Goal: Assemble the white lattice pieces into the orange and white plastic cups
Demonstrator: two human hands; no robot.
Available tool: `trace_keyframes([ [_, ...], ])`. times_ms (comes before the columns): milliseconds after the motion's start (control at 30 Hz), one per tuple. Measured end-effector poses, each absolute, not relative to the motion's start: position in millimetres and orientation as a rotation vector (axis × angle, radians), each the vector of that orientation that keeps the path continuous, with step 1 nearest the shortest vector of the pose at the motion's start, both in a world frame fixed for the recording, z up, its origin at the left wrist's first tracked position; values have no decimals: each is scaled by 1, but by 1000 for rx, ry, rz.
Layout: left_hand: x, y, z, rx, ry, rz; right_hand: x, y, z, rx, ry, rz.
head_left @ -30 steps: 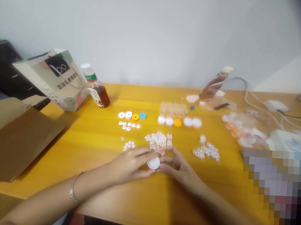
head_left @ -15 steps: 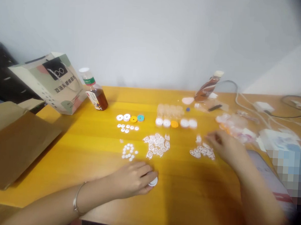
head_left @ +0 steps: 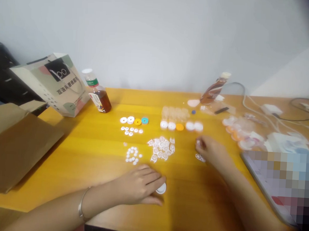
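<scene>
My left hand (head_left: 146, 185) is low over the front of the table, its fingers and thumb around a round white disc (head_left: 162, 188) with a raised rim. The fingers cover the disc's left side. My right hand (head_left: 210, 149) pinches a small white piece (head_left: 198, 142) at its fingertips; its shape is mostly hidden. Just below lies a flat white oval piece with holes (head_left: 200, 158), and the hand blocks others like it. Between my hands is a heap of white wheel-patterned cutouts (head_left: 160, 148). Small white discs (head_left: 133, 152) lie to its left.
Behind stand rows of white, orange and teal round spools (head_left: 137, 121) and clear round cases (head_left: 175, 113). Two drink bottles (head_left: 100, 97) (head_left: 215, 88), a paper bag (head_left: 64, 89) and a cardboard box (head_left: 21, 145) stand around. Cables, plastic parts (head_left: 237, 129) and a tablet-like device (head_left: 263, 181) lie right.
My right hand has moved left and down to the small white pieces and now pinches one. My left hand has shifted slightly right with the disc, its thumb lower.
</scene>
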State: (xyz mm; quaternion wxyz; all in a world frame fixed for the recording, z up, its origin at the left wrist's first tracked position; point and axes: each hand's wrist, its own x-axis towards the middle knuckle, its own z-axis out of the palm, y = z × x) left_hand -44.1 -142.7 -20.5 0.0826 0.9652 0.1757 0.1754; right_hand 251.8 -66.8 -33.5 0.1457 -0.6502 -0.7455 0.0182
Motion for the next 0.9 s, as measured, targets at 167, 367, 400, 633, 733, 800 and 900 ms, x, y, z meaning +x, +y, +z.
trace_keyframes([
  [167,-51,-133,-19,2805,701,681,247,-71,-32,-1809,-2206,79],
  [367,-50,-117,-32,2808,1062,639,230,-78,-23,-1686,-2067,316],
  [400,-49,-115,-34,2838,1056,609,225,-81,-20,-1655,-2017,382],
  [633,-46,-114,-40,3009,1075,574,181,-98,-9,-1397,-1375,1077],
  [733,-47,-112,-42,3064,1028,589,164,-103,-14,-1271,-1085,1316],
  [800,-48,-111,-43,3081,1009,607,155,-105,-17,-1214,-944,1405],
  [900,-50,-110,-44,3067,1017,687,145,-110,-19,-1146,-815,1536],
])
